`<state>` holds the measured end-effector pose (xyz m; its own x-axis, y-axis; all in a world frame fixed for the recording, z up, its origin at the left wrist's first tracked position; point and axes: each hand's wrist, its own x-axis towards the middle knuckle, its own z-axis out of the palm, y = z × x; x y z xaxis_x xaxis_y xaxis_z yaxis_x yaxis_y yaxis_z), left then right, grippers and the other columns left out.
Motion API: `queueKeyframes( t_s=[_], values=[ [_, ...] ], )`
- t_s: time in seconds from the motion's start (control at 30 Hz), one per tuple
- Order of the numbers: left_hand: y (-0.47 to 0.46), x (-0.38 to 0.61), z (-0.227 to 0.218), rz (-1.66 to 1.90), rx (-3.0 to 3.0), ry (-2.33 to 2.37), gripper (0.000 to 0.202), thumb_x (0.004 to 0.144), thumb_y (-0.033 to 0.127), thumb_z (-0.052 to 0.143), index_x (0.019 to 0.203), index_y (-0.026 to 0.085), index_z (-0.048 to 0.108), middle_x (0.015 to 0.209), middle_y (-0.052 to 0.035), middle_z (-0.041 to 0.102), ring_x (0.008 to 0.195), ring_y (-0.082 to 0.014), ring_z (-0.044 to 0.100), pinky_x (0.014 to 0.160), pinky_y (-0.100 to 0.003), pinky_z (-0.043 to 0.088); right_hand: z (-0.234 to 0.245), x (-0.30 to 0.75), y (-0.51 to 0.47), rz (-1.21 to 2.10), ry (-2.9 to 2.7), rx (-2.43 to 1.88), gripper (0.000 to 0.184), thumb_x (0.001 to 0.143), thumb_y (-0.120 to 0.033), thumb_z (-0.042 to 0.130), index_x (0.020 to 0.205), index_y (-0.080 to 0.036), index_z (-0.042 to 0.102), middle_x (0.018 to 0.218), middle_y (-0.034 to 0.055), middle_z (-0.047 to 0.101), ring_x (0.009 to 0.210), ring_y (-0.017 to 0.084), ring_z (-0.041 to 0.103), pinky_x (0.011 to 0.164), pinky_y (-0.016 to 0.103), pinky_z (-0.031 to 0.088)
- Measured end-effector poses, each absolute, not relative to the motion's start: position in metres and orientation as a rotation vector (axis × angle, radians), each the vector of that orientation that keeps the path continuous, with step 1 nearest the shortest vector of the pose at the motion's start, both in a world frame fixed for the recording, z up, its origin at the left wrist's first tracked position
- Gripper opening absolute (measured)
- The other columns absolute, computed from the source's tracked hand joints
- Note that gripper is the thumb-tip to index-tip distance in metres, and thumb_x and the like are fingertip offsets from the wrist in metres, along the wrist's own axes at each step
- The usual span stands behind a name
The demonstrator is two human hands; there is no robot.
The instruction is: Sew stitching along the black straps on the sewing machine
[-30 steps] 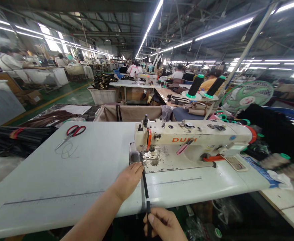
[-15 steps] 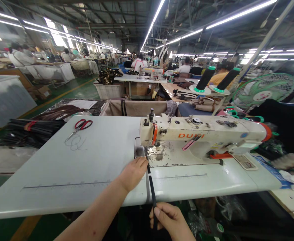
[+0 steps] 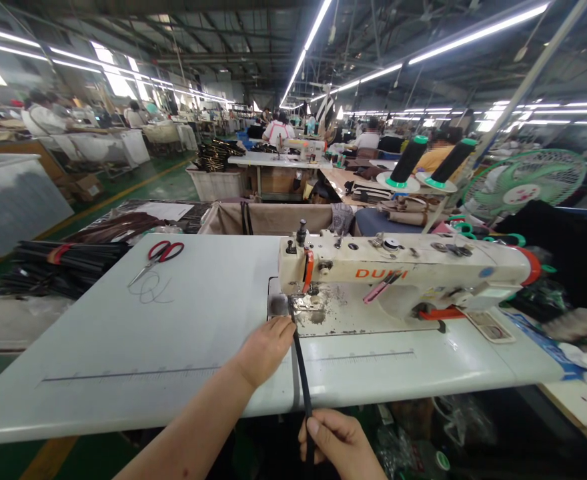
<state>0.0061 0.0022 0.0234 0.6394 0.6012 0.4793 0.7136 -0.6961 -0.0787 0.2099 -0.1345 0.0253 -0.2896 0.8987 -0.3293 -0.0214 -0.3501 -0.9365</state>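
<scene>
— Long factory hall, strip lights overhead, and rows of other stations and people far behind the sewing machine (image 3: 403, 267). What is closest?

— The white table (image 3: 123, 333) that carries the machine, which stands on its right half. Behind the machine and to its right are a green fan (image 3: 523, 183) and two black thread cones (image 3: 409, 160).

— And left of the machine?

— Well to its left, past the table's edge, lies a bundle of black strips (image 3: 68, 263). Red-handled scissors (image 3: 158, 257) are on the table, also well left of the machine. A loop of loose thread (image 3: 148, 290) lies just in front of them.

— Where is the work itself?

— A black strap (image 3: 301, 367) runs from under the machine's needle end straight toward the person and over the table's front edge.

— What about the hands?

— The left hand (image 3: 266, 347) lies on the table just in front of the machine's needle end. Its fingers are stretched nearly flat, with the fingertips against the strap's left side, and it grips nothing. The right hand (image 3: 336, 440) is farther from the machine, below the table's front edge. Its thumb and fingers are pinched closed around the strap.

— Does anything block the view?

— The machine's head hides the needle, and the left hand covers the table beside the strap. A small pink tool (image 3: 379, 288) rests against the machine's front.
</scene>
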Motion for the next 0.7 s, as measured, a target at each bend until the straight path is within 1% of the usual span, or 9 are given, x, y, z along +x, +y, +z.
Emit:
queueKeyframes(
  t_s=[0.13, 0.23, 0.43, 0.5, 0.63, 0.7],
  values=[
    [0.002, 0.007, 0.024, -0.587, -2.617, -1.071, 0.028, 0.103, 0.012, 0.044, 0.124, 0.016, 0.063, 0.126, -0.0124, 0.071, 0.127, -0.0249, 0.065, 0.115, -0.044, 0.051, 0.025, 0.208, -0.134, 1.718, -1.168, -1.269, 0.064, 0.077, -0.08, 0.071, 0.071, -0.017, 0.079, 0.058, 0.0024, 0.065, 0.055, 0.013, 0.055, 0.056, 0.025, 0.042],
    [0.003, 0.01, 0.025, -0.607, -2.615, -1.122, 0.031, 0.103, 0.014, 0.043, 0.129, 0.015, 0.06, 0.128, -0.0128, 0.07, 0.131, -0.0251, 0.062, 0.118, -0.044, 0.048, 0.028, 0.207, -0.134, 1.747, -1.159, -1.292, 0.067, 0.074, -0.083, 0.071, 0.068, -0.017, 0.078, 0.055, 0.0018, 0.064, 0.053, 0.013, 0.055, 0.054, 0.025, 0.04],
    [0.005, 0.013, 0.022, -0.643, -2.579, -1.201, 0.035, 0.103, 0.017, 0.046, 0.136, 0.011, 0.055, 0.136, -0.0153, 0.066, 0.134, -0.0266, 0.059, 0.118, -0.044, 0.048, 0.037, 0.211, -0.135, 1.769, -1.157, -1.286, 0.061, 0.08, -0.076, 0.073, 0.074, -0.016, 0.08, 0.06, 0.0021, 0.067, 0.056, 0.013, 0.058, 0.058, 0.024, 0.039],
    [0.005, 0.012, 0.021, -0.631, -2.556, -1.195, 0.034, 0.103, 0.017, 0.047, 0.135, 0.011, 0.056, 0.135, -0.0149, 0.067, 0.132, -0.0268, 0.061, 0.117, -0.043, 0.048, 0.037, 0.212, -0.136, 1.764, -1.165, -1.284, 0.06, 0.081, -0.075, 0.072, 0.074, -0.016, 0.08, 0.061, 0.0023, 0.068, 0.056, 0.012, 0.057, 0.058, 0.024, 0.039],
    [0.003, 0.01, 0.021, -0.571, -2.545, -1.105, 0.027, 0.102, 0.011, 0.047, 0.125, 0.014, 0.062, 0.127, -0.0103, 0.071, 0.125, -0.0257, 0.065, 0.115, -0.041, 0.05, 0.038, 0.213, -0.135, 1.757, -1.165, -1.246, 0.057, 0.081, -0.073, 0.075, 0.077, -0.016, 0.08, 0.062, 0.0019, 0.067, 0.057, 0.012, 0.056, 0.059, 0.025, 0.037],
    [0.002, 0.009, 0.023, -0.569, -2.547, -1.079, 0.025, 0.102, 0.01, 0.048, 0.122, 0.013, 0.063, 0.125, -0.011, 0.071, 0.124, -0.0258, 0.066, 0.114, -0.041, 0.051, 0.042, 0.213, -0.135, 1.754, -1.174, -1.218, 0.056, 0.08, -0.072, 0.075, 0.078, -0.016, 0.08, 0.062, 0.0016, 0.066, 0.058, 0.013, 0.054, 0.06, 0.026, 0.037]
  ],
)
